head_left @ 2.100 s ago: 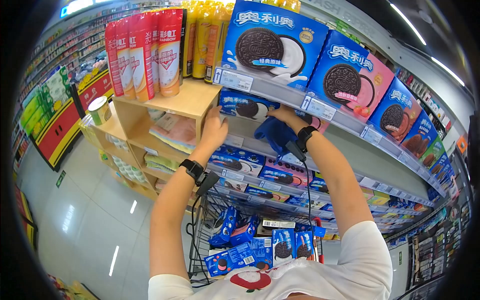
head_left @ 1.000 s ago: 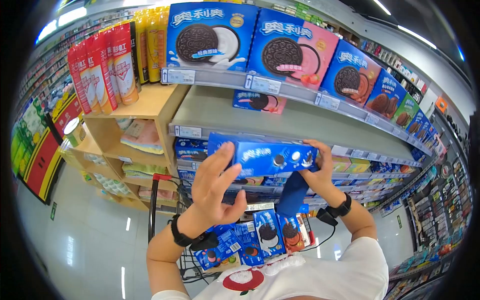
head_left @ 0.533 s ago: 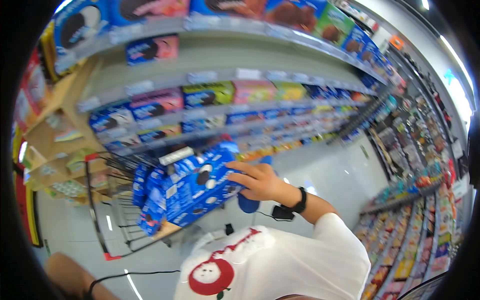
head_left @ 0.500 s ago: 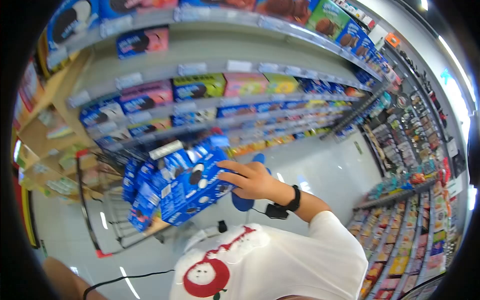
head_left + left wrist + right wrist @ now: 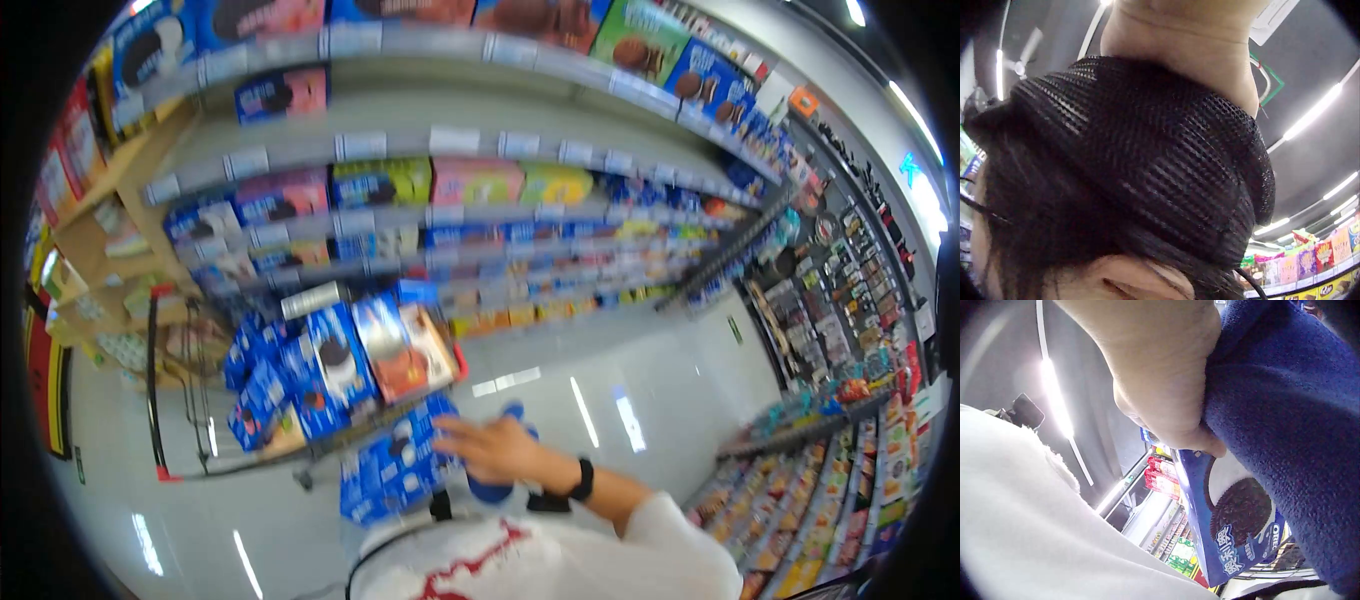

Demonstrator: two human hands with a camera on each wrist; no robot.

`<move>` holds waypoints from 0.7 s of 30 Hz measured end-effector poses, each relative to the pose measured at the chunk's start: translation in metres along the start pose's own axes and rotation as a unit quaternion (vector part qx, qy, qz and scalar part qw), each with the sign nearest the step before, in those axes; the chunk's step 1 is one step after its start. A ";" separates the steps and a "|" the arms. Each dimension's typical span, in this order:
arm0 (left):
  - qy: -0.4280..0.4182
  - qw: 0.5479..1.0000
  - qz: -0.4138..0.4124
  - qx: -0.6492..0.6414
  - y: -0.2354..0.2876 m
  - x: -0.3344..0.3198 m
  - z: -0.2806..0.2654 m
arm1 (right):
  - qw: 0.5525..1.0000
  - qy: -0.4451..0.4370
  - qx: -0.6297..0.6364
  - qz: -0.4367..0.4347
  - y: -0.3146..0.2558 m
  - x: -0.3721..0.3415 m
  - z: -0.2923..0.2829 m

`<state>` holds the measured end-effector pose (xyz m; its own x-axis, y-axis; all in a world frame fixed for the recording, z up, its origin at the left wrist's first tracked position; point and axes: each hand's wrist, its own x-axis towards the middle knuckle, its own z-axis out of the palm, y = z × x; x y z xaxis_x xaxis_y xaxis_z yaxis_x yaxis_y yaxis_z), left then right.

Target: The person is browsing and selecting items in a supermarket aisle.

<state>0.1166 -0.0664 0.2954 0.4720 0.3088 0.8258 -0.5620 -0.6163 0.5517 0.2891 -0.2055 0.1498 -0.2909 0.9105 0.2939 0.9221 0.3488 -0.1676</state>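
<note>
My right hand [image 5: 495,450] grips the end of a blue Oreo cookie box [image 5: 385,470], low in front of the white shirt and on the near side of the cart. In the right wrist view the thumb lies along the edge of the cookie box [image 5: 1241,506]. A dark blue cloth [image 5: 1285,425] hangs beside that hand and covers part of the box. My left hand [image 5: 1179,44] is outside the head view. In its wrist view only the heel and wrist show, raised against a black mesh cap [image 5: 1147,150]; the fingers are hidden.
A shopping cart [image 5: 152,390] holds several boxes and packs of cookies. Behind it runs a long shelf [image 5: 440,95] with large Oreo boxes on top and smaller packs below. Shiny floor [image 5: 560,370] lies to the right, before another rack of goods [image 5: 810,430].
Both hands drew the cookie box off the shelf. The left hand let go and rose to the head; the right hand brought the box down past the cart toward the body. The view turned right.
</note>
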 end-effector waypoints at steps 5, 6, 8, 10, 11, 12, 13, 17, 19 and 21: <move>-0.003 0.998 -0.050 0.033 -0.012 -0.010 0.001 | 0.997 0.040 0.061 -0.009 0.003 -0.011 -0.001; -0.002 0.998 -0.057 0.037 -0.012 -0.011 0.001 | 0.997 0.039 0.067 -0.008 0.002 -0.014 0.000; -0.007 0.997 -0.067 0.048 -0.011 -0.011 0.002 | 0.997 0.051 0.066 0.003 0.003 -0.015 0.001; -0.007 0.996 -0.076 0.056 -0.012 -0.011 0.003 | 0.998 0.051 0.046 0.001 0.005 -0.017 0.006; -0.009 0.995 -0.081 0.060 -0.012 -0.011 0.004 | 0.997 0.060 0.049 -0.004 0.005 -0.016 0.006; -0.009 0.994 -0.087 0.063 -0.011 -0.011 0.004 | 0.996 0.068 0.052 -0.008 0.004 -0.016 0.005; -0.009 0.993 -0.093 0.066 -0.011 -0.011 0.004 | 0.997 0.065 0.046 -0.007 0.002 -0.017 0.006; -0.010 0.991 -0.111 0.077 -0.008 -0.012 0.006 | 0.999 0.041 0.020 0.006 0.002 -0.023 0.007; -0.011 0.990 -0.117 0.081 -0.008 -0.014 0.008 | 0.999 0.053 -0.002 0.006 0.008 -0.028 0.014; -0.013 0.989 -0.125 0.082 -0.009 -0.015 0.010 | 0.999 0.038 0.009 0.016 0.012 -0.037 0.026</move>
<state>0.1217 -0.0725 0.2768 0.6011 0.4491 0.6611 -0.3085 -0.6327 0.7103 0.3040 -0.2296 0.1128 -0.2411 0.9020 0.3581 0.9257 0.3245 -0.1942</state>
